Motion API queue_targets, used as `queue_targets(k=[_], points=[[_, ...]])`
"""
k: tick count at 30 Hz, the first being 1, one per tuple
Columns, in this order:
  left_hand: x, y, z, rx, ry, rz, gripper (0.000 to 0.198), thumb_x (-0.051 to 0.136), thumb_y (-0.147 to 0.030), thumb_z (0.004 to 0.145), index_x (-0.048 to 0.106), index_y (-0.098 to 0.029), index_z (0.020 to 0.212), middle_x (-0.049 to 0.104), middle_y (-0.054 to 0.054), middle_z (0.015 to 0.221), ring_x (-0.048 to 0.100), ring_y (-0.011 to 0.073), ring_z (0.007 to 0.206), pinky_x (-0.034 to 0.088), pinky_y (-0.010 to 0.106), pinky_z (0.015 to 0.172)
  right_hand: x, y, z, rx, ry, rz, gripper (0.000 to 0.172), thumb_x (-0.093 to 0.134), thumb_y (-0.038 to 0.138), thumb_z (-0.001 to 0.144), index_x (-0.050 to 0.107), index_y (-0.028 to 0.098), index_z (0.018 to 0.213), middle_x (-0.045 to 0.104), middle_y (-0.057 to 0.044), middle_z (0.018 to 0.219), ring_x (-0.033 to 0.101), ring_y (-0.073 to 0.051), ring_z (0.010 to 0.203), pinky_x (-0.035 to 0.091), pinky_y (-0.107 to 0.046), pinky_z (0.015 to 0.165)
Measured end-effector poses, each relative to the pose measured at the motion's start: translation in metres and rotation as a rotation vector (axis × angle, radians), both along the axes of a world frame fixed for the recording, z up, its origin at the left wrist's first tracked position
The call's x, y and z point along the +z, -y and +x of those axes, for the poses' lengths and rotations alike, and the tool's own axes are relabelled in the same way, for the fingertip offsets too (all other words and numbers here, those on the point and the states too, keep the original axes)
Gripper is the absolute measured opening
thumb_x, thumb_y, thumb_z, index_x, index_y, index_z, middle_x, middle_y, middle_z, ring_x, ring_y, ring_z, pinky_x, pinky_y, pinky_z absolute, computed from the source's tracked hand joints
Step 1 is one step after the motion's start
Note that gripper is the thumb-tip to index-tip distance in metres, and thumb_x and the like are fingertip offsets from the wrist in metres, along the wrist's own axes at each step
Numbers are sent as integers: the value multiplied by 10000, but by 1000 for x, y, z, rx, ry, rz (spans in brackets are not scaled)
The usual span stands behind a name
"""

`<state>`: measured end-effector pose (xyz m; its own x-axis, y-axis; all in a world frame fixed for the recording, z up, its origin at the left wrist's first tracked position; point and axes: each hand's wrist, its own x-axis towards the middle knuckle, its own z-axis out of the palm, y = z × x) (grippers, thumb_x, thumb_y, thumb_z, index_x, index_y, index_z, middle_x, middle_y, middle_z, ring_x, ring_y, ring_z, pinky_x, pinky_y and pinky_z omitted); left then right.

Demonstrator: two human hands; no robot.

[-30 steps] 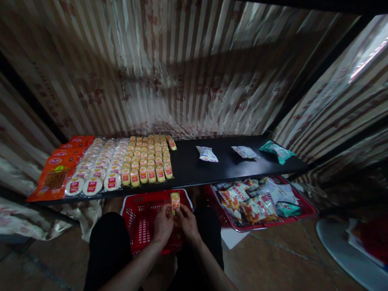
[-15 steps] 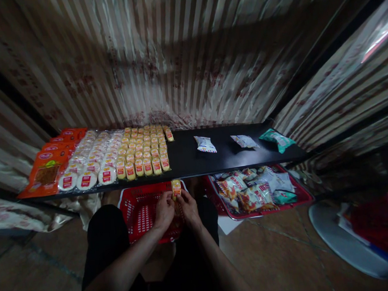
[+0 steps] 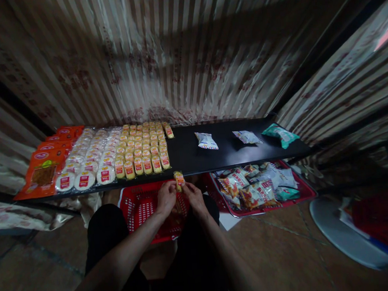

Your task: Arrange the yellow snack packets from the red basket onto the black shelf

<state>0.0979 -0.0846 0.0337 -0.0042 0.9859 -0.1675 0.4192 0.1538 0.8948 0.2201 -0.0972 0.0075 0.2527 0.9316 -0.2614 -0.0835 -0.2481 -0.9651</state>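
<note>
A small wrapped yellow snack cake (image 3: 179, 180) with a red and white label is held upright at the shelf's front edge. My right hand (image 3: 194, 196) pinches its lower right side. From the other side, the closed fingers of my left hand (image 3: 166, 198) grip its left edge. Just left of it on the black shelf (image 3: 195, 163) stand several rows of matching wrapped cakes (image 3: 147, 164), with one more cake (image 3: 169, 131) leaning apart at the back right. Below my hands sits a red plastic basket (image 3: 131, 221), its right part hidden by my hands and arms.
Wrapped round white cakes (image 3: 85, 180) and orange snack packets (image 3: 43, 171) fill the shelf's left end. Two white packets (image 3: 206, 140) and a green packet (image 3: 281, 135) lie to the right. Below them is a red basket (image 3: 308, 196) of snack bags. A grey stool (image 3: 340, 237) stands far right.
The cake has risen slightly and moved right, towards the shelf edge, and now tilts a little. Both hands have moved with it, and the view has shifted slightly.
</note>
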Motion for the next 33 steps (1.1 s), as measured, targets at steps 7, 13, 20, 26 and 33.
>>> queue_targets(k=[7, 13, 20, 26, 33], points=[[4, -9, 6, 0, -7, 7, 287, 453, -110, 853, 677, -170, 1022, 672, 81, 1016, 636, 152, 940, 477, 272, 884, 3, -9, 6, 19, 37, 61, 462, 669, 528, 701, 720, 159, 974, 752, -74, 945, 686, -232, 875, 532, -334, 799], [12, -18, 16, 63, 48, -2, 312, 473, -42, 791, 675, -158, 998, 671, 78, 991, 632, 141, 918, 482, 250, 869, -1, -25, 14, 8, 299, 153, 411, 600, 497, 770, 719, 209, 1038, 738, -67, 1008, 671, -241, 951, 514, -376, 878], [19, -38, 30, 81, 136, 7, 354, 443, -14, 794, 666, -130, 1044, 680, 111, 1074, 640, 150, 979, 477, 254, 910, 6, -54, 26, 6, 400, 231, 366, 589, 445, 776, 699, 183, 1007, 723, -84, 995, 667, -232, 919, 507, -373, 887], [17, -58, 42, 85, 122, 76, 399, 441, -33, 798, 634, -124, 1136, 656, 116, 1184, 610, 166, 1102, 433, 289, 1016, 9, -85, 32, 46, 430, 246, 324, 556, 403, 783, 676, 193, 998, 727, -67, 977, 668, -225, 907, 507, -365, 870], [22, -77, 53, 72, 98, 92, 400, 424, -101, 834, 612, -120, 1187, 617, 131, 1277, 556, 184, 1210, 375, 322, 1087, 10, -116, 36, 58, 533, 251, 311, 530, 373, 796, 675, 190, 1002, 718, -71, 995, 661, -223, 907, 497, -362, 874]])
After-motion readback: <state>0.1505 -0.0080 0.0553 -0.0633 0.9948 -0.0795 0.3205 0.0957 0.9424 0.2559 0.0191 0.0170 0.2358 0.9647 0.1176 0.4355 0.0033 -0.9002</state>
